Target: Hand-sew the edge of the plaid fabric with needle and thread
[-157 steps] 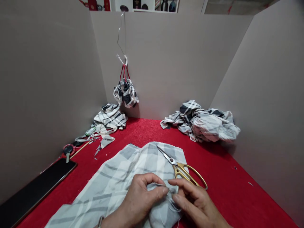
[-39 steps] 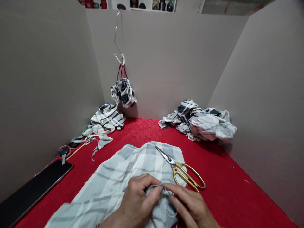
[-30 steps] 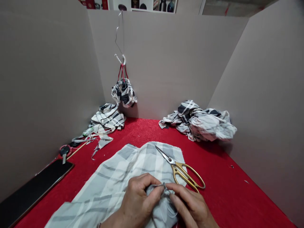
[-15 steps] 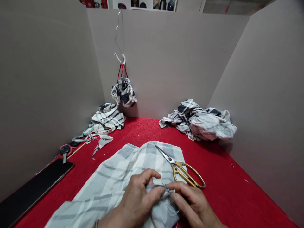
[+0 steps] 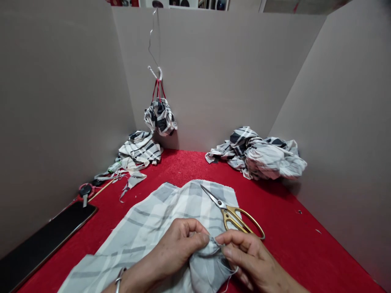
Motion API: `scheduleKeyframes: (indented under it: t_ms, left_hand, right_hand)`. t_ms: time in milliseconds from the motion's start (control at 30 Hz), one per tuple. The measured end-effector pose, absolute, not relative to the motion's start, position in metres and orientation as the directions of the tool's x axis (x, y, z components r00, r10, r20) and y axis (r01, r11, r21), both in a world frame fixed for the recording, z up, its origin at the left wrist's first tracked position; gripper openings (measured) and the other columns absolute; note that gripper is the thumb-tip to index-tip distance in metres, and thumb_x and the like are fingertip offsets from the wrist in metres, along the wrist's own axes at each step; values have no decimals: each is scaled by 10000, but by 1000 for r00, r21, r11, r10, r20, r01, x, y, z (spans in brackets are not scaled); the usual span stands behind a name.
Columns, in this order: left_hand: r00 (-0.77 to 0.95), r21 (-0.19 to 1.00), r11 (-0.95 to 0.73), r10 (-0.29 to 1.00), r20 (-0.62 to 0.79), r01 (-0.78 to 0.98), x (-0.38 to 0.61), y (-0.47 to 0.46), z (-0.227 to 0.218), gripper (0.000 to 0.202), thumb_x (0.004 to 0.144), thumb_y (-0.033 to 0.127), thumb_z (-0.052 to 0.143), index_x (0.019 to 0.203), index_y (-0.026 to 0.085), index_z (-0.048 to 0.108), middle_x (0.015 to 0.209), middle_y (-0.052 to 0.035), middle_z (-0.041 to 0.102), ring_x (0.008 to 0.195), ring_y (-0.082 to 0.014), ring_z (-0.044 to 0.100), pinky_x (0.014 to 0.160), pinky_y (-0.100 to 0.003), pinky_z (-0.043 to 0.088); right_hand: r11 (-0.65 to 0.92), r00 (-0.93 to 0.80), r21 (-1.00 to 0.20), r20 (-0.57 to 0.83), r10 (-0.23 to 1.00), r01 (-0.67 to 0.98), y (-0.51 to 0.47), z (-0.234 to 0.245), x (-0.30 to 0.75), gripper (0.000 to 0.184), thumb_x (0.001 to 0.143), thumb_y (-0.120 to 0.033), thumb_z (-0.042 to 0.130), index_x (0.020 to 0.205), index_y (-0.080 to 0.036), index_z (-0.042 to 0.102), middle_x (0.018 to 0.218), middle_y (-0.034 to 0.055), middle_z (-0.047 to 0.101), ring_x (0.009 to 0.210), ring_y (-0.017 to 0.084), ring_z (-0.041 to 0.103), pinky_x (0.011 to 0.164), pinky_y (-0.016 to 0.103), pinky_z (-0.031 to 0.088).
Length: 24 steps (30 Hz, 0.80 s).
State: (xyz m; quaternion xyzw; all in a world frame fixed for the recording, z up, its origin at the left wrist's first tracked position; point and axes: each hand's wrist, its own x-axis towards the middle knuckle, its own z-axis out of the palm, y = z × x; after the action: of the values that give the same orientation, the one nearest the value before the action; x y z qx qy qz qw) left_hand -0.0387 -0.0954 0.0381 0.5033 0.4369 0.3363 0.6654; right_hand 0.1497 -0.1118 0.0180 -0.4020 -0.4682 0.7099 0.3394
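Observation:
A grey-and-white plaid cloth [image 5: 146, 219] lies spread on the red surface, with a gathered fold rising under my hands. My left hand [image 5: 174, 254] grips that fold with curled fingers. My right hand [image 5: 249, 256] pinches at the fold's edge, where a thin pale thread [image 5: 231, 273] loops down over the cloth. Any needle is hidden by my fingers. Gold-handled scissors [image 5: 232, 217] lie shut on the cloth, just above my right hand and not touched by it.
Crumpled plaid cloth heaps [image 5: 269, 154] [image 5: 139, 152] lie at the back of the red carpeted surface [image 5: 284, 195], between grey board walls. A plaid bundle [image 5: 160, 118] hangs by red loops from a hook. A black tablet [image 5: 49, 232] lies front left.
My right hand has moved right, away from the left, and the thread loop shows more. My left wrist has dropped lower left, with its bracelet now in view.

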Motion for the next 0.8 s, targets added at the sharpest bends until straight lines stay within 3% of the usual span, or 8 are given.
scheduleKeyframes:
  t_ms: [300,500,800]
  left_hand:
    - [435,961,277,866,-245,-10,-42,-93,36,207,676,301,649,697,97,622,538,38,480,492,-64,345,488,-204,237]
    - [459,928,364,840,-290,-80,-39,-95,40,210,623,302,676,659,102,618,520,33,495,466,-59,353,474,-201,245]
    - [455,909,408,828,-329,-86,-39,-97,43,233,610,340,690,630,122,610,429,64,419,371,-37,260,391,-207,144]
  right_hand:
    - [-300,-465,-952,-241,852,-55,-110,20,151,395,706,-480,678,855,-119,614,403,-108,369,313,24,248,313,144,159]
    - [-329,-471,-939,-246,847,-103,-108,20,153,378,679,-453,714,837,-121,628,403,-101,403,307,18,261,307,130,167]
    - [-364,-506,-912,-226,832,-190,-110,18,152,330,694,-411,723,821,-116,646,401,-95,429,300,11,268,301,124,170]
